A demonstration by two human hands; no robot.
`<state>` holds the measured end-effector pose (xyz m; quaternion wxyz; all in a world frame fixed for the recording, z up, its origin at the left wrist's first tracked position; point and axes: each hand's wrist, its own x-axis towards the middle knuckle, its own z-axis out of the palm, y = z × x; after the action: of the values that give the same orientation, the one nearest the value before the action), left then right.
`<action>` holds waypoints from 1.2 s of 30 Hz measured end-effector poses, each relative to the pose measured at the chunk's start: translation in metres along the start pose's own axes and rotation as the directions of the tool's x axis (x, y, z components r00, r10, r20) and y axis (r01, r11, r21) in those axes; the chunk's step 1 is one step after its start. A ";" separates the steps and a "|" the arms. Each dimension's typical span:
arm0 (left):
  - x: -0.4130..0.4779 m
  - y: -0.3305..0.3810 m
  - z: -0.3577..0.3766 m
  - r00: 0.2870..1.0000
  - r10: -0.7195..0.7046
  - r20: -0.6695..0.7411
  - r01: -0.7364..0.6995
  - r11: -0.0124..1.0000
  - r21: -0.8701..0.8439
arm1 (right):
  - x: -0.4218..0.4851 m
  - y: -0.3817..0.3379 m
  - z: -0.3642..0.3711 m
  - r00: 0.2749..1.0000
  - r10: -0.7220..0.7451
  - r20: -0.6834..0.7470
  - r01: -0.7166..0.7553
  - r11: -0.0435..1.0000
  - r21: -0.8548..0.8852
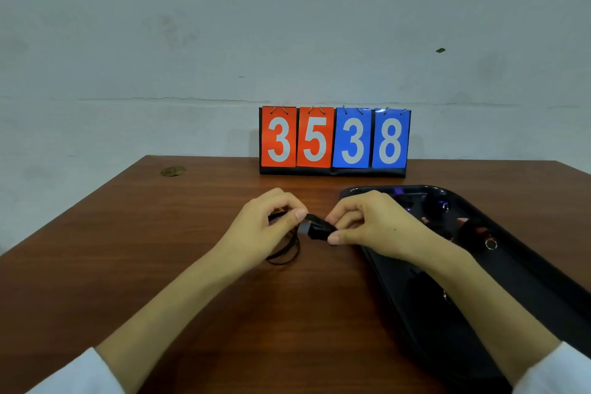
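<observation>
**Small black piece pinched between two hands at frame centre**

The black piece (316,229) sits just above the table, mid-frame. The right hand (367,224) pinches it between thumb and curled fingers. The left hand (268,224) curls round its black cord (284,253), which loops onto the brown wooden table (160,249). A black tray (527,265) lies at lower right. A flip scoreboard (334,139) reading 3538 stands before the pale, scuffed wall (287,25)

One view only, worn on my head, wide-angle, facing forward and down over the table (153,233). It sits close: my left hand (265,227) and right hand (371,227) land mid-frame, just below centre. The scoreboard (334,139) is above centre, and the wall (224,25) fills the upper half.
</observation>
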<state>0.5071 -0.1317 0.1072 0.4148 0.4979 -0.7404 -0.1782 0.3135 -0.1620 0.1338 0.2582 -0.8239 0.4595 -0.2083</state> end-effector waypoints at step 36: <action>-0.005 0.008 0.005 0.995 -0.053 0.080 0.082 0.901 -0.426 | -0.003 -0.007 0.015 0.975 -0.034 -0.222 -0.011 0.980 -0.201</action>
<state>0.4996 -0.1248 0.1073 0.4829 0.4138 -0.6789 -0.3670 0.3250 -0.1531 0.1261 0.1189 -0.8197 0.4995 -0.2539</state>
